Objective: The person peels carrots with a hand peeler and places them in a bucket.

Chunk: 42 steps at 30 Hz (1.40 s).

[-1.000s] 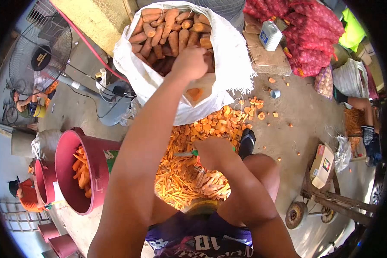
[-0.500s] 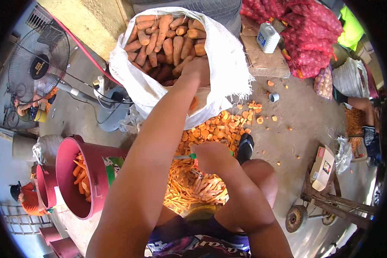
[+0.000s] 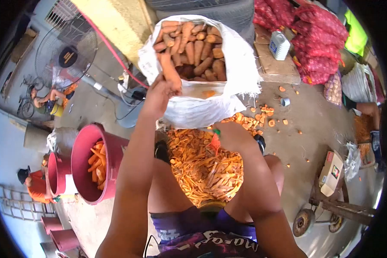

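Note:
My left hand point(image 3: 159, 96) is closed around an unpeeled carrot point(image 3: 170, 71) at the near left rim of a white woven sack point(image 3: 241, 64). Many brownish carrots point(image 3: 198, 49) fill the sack. Lower and to the right, my right hand point(image 3: 233, 136) is closed on a red peeler point(image 3: 215, 144), blurred and partly hidden by the hand. A green handle end point(image 3: 217, 132) also shows at that fist; its remainder is hidden. Below it, a heap of orange peelings point(image 3: 202, 172) lies between my legs, with cut carrot ends point(image 3: 262, 116) scattered beyond.
A maroon tub point(image 3: 79, 172) with peeled carrots stands at left, near a standing fan point(image 3: 66, 56). Red mesh sacks point(image 3: 322, 43) and a white jug point(image 3: 279, 45) are at far right. A wooden cart point(image 3: 331, 202) stands at right. Other people sit at the left and right edges.
My left hand has come out of the sack, toward the left, with a carrot in it. My right hand has shifted slightly right and up in view, still gripping the peeler. The view has shifted.

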{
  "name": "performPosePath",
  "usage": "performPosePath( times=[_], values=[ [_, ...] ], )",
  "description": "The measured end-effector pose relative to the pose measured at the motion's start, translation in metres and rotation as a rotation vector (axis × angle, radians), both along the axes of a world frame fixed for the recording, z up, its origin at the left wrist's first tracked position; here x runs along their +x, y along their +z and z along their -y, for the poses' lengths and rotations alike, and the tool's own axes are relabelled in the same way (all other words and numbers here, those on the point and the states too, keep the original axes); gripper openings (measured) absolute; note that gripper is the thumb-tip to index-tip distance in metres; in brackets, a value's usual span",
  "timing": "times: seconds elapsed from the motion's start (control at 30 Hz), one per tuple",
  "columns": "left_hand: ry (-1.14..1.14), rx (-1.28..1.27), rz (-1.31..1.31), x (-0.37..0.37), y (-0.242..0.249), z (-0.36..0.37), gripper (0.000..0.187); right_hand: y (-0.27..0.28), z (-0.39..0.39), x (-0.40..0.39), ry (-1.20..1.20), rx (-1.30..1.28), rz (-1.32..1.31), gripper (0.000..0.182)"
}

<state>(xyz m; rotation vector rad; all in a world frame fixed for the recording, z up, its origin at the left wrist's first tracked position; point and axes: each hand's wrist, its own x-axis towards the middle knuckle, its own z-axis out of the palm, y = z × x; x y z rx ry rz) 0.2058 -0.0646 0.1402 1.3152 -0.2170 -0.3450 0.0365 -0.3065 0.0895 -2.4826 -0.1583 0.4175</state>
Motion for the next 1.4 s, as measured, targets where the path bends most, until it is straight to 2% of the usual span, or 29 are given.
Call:
performPosePath(
  times=[0.03,0.1,0.2,0.27,0.4,0.47,0.57,0.7,0.77,0.8,0.87,0.9,0.93,1.0,1.03,1.1,1.17,1.2,1.27,1.33,1.4],
  values=[
    [-0.022,-0.053,-0.045,-0.019,-0.004,-0.015,0.045,-0.002,-0.005,-0.001,-0.019,0.03,0.099,0.029],
    [-0.037,-0.111,-0.095,-0.058,-0.014,-0.033,0.042,-0.004,-0.014,0.002,-0.031,0.073,0.127,0.028],
    [0.027,0.015,-0.16,-0.111,-0.035,-0.041,0.041,-0.009,-0.033,0.0,-0.091,0.138,0.173,0.028],
    [-0.042,0.213,-0.065,-0.14,-0.052,-0.047,0.041,-0.011,-0.048,-0.004,-0.074,0.185,0.224,0.028],
    [0.06,0.209,-0.1,-0.176,-0.085,-0.059,0.034,-0.008,-0.082,-0.017,-0.014,0.194,0.245,0.028],
    [0.084,0.247,-0.073,-0.18,-0.108,-0.07,0.038,-0.02,-0.099,-0.015,-0.012,0.198,0.237,0.029],
    [0.134,0.41,0.122,-0.192,-0.11,-0.079,0.043,-0.03,-0.123,-0.021,0.045,0.18,0.281,0.029],
    [0.117,0.503,0.149,-0.21,-0.09,-0.079,0.041,-0.045,-0.131,-0.02,-0.032,0.112,0.173,0.029],
    [-0.061,0.187,0.194,-0.215,-0.095,-0.083,0.038,-0.085,-0.114,-0.011,0.038,-0.247,-0.07,0.03],
    [-0.075,0.193,0.203,-0.211,-0.089,-0.084,0.038,-0.087,-0.107,-0.008,0.023,-0.239,-0.063,0.03],
    [0.074,-0.011,-0.044,-0.213,-0.084,-0.087,0.036,-0.094,-0.1,-0.011,0.158,-0.149,-0.121,0.035],
    [0.139,-0.006,-0.172,-0.209,-0.087,-0.094,0.041,-0.086,-0.102,-0.01,0.152,-0.128,-0.156,0.041],
    [0.145,-0.017,-0.171,-0.209,-0.086,-0.097,0.041,-0.06,-0.103,-0.017,0.158,-0.139,-0.154,0.041],
    [0.196,-0.273,-0.299,-0.204,-0.075,-0.1,0.046,-0.003,-0.104,-0.03,0.153,0.045,-0.182,0.052],
    [0.141,-0.428,-0.332,-0.205,-0.069,-0.103,0.048,-0.002,-0.1,-0.028,0.157,0.042,-0.179,0.052],
    [0.166,-0.389,-0.428,-0.194,-0.102,-0.11,0.047,-0.007,-0.091,-0.036,0.063,0.167,-0.064,0.064],
    [0.278,-0.293,-0.596,-0.189,-0.116,-0.103,0.04,-0.02,-0.085,-0.035,0.058,0.165,-0.023,0.064],
    [0.277,-0.292,-0.596,-0.187,-0.119,-0.103,0.04,-0.021,-0.084,-0.031,0.047,0.16,0.03,0.064],
    [0.127,-0.312,-0.599,-0.189,-0.127,-0.105,0.036,-0.027,-0.08,-0.029,0.039,0.154,0.089,0.071],
    [0.18,-0.326,-0.587,-0.194,-0.116,-0.096,0.034,-0.02,-0.081,-0.032,-0.01,0.188,0.054,0.079],
    [0.238,-0.228,-0.474,-0.192,-0.113,-0.095,0.032,-0.023,-0.083,-0.032,-0.012,0.237,0.057,0.082]
  ],
)
